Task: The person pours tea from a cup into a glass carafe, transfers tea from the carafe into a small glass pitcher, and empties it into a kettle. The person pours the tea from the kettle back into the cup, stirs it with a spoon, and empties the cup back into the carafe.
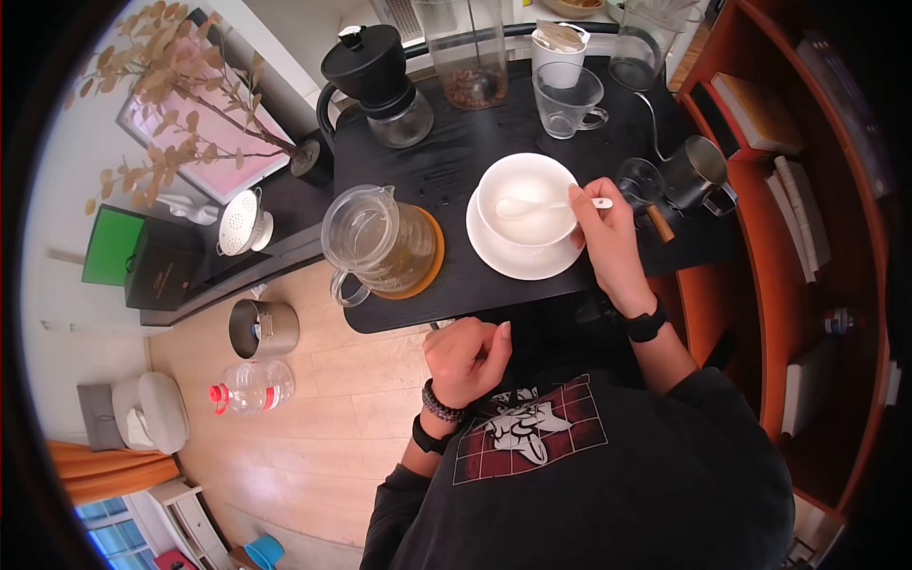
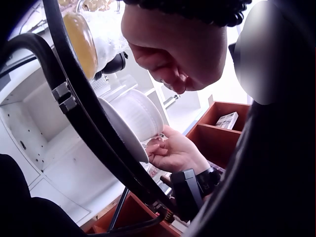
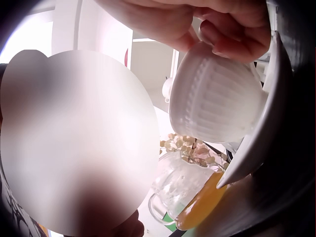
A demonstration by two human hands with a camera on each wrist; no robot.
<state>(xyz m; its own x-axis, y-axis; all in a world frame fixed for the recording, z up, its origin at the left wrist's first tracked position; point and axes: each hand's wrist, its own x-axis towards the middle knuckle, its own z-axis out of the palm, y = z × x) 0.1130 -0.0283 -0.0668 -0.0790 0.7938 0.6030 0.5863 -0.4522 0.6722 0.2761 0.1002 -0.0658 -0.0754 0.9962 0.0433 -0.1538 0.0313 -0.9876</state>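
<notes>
A white teacup stands on a white saucer near the front edge of the black table. Across the cup lies a white spoon, its handle end reaching over the rim beside the thumb. My right hand holds the cup at its right side, fingers curled at the handle, as the right wrist view also shows on the ribbed cup. Before my body, off the table's front edge, my left hand hangs loosely curled with nothing in it.
Left of the saucer, a glass pitcher of yellowish liquid sits on an orange-brown coaster. Farther back stand a coffee grinder and a glass cup. A gooseneck kettle is at the right, by a wooden shelf.
</notes>
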